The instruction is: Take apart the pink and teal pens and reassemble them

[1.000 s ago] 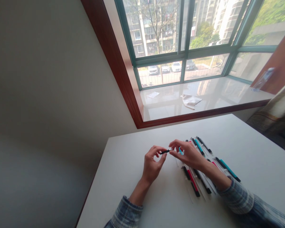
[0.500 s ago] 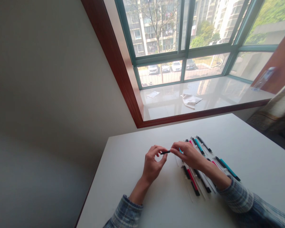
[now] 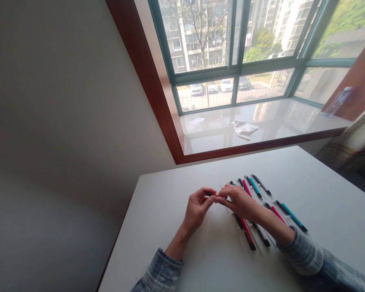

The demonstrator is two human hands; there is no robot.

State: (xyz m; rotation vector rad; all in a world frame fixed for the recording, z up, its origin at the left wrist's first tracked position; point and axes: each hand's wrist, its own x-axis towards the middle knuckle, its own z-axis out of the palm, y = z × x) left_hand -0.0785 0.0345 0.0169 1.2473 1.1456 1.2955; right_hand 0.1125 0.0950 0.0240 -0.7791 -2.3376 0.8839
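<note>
My left hand [image 3: 197, 207] is closed in a pinch on a small black pen part [image 3: 208, 194], mostly covered by the fingers. Against its fingertips, my right hand [image 3: 235, 198] also pinches, at the right end of that part; whatever lies between its fingers is hidden. Under and around the right hand lie pen pieces on the white table [image 3: 164, 227]: black, red and teal barrels with clips, and thin clear refills. A red barrel with a black tip [image 3: 249, 239] lies just below the right wrist, and a teal barrel [image 3: 295, 217] lies to its right.
Beyond the right hand, a teal pen piece [image 3: 255, 187] and a black one [image 3: 261, 184] form part of a row. A white cloth [image 3: 245, 129] rests on the window sill [image 3: 213, 140] behind the table. A curtain [image 3: 340, 150] hangs at the right.
My hands have come together, fingertips now meeting. The black part, which showed between them, is now mostly covered. My right hand has shifted slightly left and down.
</note>
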